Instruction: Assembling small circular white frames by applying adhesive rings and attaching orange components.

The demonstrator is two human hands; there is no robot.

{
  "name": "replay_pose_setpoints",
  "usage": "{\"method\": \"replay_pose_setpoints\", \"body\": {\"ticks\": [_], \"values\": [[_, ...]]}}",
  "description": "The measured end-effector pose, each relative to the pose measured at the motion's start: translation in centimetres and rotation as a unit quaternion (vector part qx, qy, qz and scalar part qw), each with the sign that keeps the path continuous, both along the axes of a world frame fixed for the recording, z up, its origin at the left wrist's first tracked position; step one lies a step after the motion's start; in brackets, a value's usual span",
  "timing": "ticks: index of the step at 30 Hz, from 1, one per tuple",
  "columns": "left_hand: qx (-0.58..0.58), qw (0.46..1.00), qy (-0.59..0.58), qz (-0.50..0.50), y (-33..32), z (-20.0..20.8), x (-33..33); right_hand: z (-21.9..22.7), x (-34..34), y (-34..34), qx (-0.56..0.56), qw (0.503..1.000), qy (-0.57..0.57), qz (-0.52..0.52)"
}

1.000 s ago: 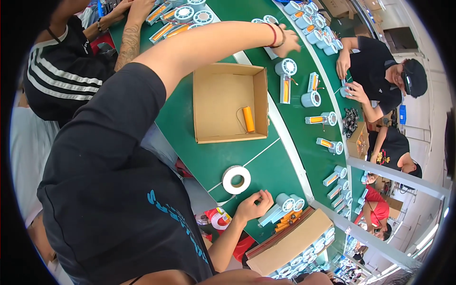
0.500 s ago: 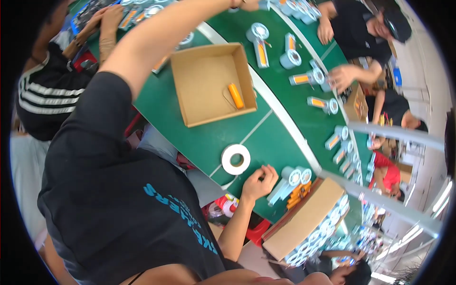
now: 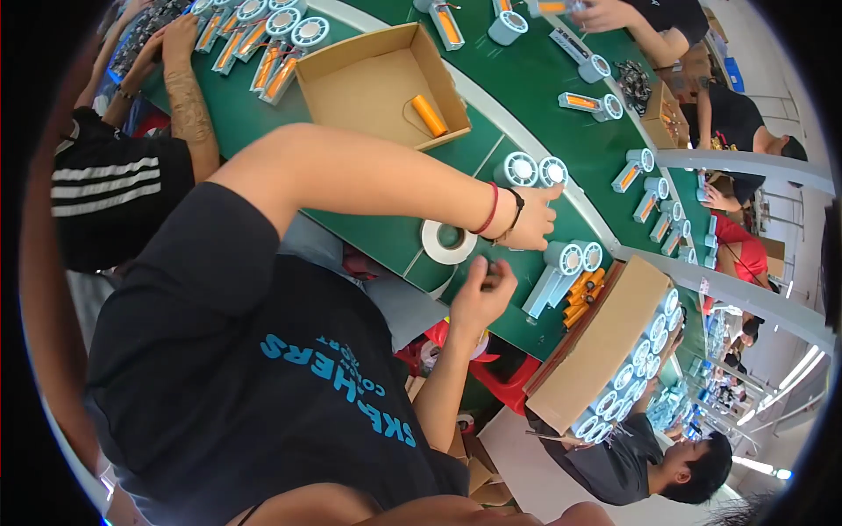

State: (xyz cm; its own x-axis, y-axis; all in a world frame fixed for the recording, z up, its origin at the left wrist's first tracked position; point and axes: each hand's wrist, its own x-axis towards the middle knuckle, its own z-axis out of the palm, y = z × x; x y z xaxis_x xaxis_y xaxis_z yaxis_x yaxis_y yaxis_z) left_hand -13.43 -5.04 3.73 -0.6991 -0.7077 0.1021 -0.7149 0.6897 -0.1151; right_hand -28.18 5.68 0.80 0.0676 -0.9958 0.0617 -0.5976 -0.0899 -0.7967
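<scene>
My left hand (image 3: 529, 219), with a red and a dark band at the wrist, reaches across the green table. It is closed around two light-blue handheld fans (image 3: 518, 170), whose round heads show beyond the knuckles; their handles are mostly hidden. My right hand (image 3: 484, 294) hovers at the table's near edge, fingers loosely bent and apart, with nothing visible in it. Between my hands and body lies a roll of white tape (image 3: 432, 242). Just right of my hands, two more light-blue fans (image 3: 551, 285) lie side by side, against several orange battery cells (image 3: 584, 294).
An open cardboard box (image 3: 351, 96) holds one orange cell (image 3: 429, 115) with a wire. A carton (image 3: 605, 337) packed with fans stands right. Fans with orange cells lie on the green conveyor (image 3: 544, 105) beyond a pale rail. Co-workers sit left and across; another person's hand (image 3: 605, 15) touches a fan.
My left hand has come from the far top of the table to beside my right hand, bringing two fans. The view has shifted; my right hand stays near the tape.
</scene>
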Motion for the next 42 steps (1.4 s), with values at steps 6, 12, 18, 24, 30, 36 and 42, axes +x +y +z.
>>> {"method": "replay_pose_setpoints", "body": {"ticks": [6,12,18,24,30,36,42], "values": [[0.065,0.996,-0.050,0.018,2.1,-0.1,-1.0,-0.4,1.3,1.0,-0.047,0.978,0.191,0.073],[-0.083,0.974,0.168,0.127,6.6,-1.2,-1.1,-0.9,0.0,0.8,-0.090,0.983,0.108,0.119],[0.032,0.932,0.305,0.193,12.8,2.1,-0.9,-0.8,-2.2,0.4,0.101,0.987,-0.125,0.027],[0.031,0.934,0.316,0.165,13.4,2.7,-4.1,0.9,-7.8,-1.4,0.128,0.925,-0.359,-0.006],[-0.011,0.957,0.251,0.141,11.8,0.8,-7.4,2.4,-10.2,-1.9,0.099,0.919,-0.381,-0.023],[0.017,0.944,0.286,0.167,12.1,1.8,-7.4,4.3,-11.9,-1.3,0.137,0.920,-0.367,0.022],[-0.009,0.939,0.311,0.144,13.0,2.0,-7.2,4.4,-13.0,-0.6,0.139,0.938,-0.316,0.028]]}}
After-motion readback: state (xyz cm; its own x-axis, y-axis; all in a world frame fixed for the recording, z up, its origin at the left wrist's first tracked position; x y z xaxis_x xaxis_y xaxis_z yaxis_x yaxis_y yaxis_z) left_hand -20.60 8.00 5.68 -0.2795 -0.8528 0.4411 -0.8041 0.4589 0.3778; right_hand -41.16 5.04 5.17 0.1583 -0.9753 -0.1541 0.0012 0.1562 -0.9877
